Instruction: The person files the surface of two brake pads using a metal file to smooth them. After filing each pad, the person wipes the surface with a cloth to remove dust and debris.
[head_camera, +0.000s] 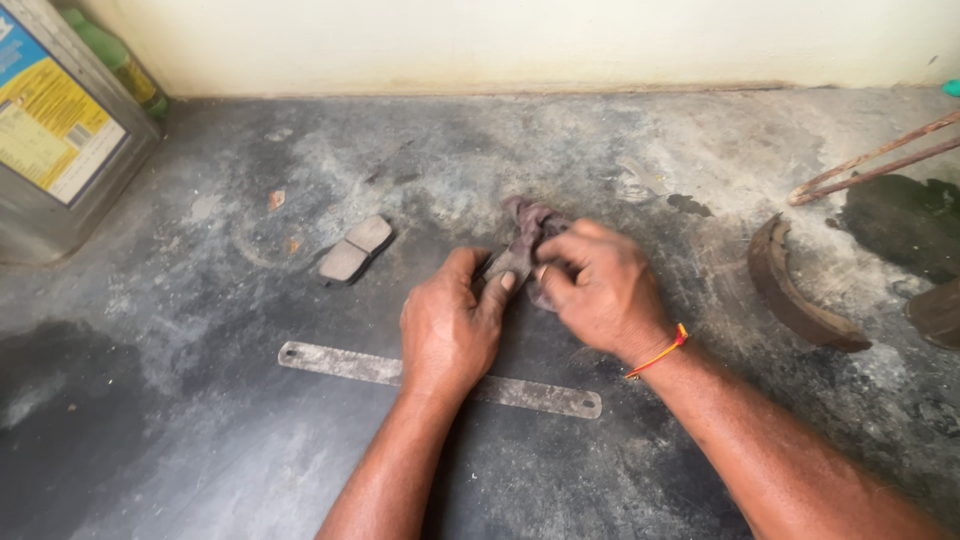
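Both hands meet just above the middle of the view, on a stained concrete floor (200, 440). The left hand (450, 325) grips a small dark flat piece (508, 266) between thumb and fingers; the piece juts from its fingertips toward one o'clock, long axis running seven to one. The right hand (600, 290) closes on a crumpled dirty rag (530, 222) pressed against the far end of that piece, at about ten o'clock from its knuckles. The left hand sits nearer the piece's near end, the right covers its upper side. Both forearms come in from the bottom edge, left from six o'clock, right from five, wrists bent down. A flat metal strip (340, 363) lies under the left wrist. A brake pad (356, 250) rests at nine o'clock from the hands, a curved brake shoe (795, 290) at three, a metal tin (55, 140) at ten.
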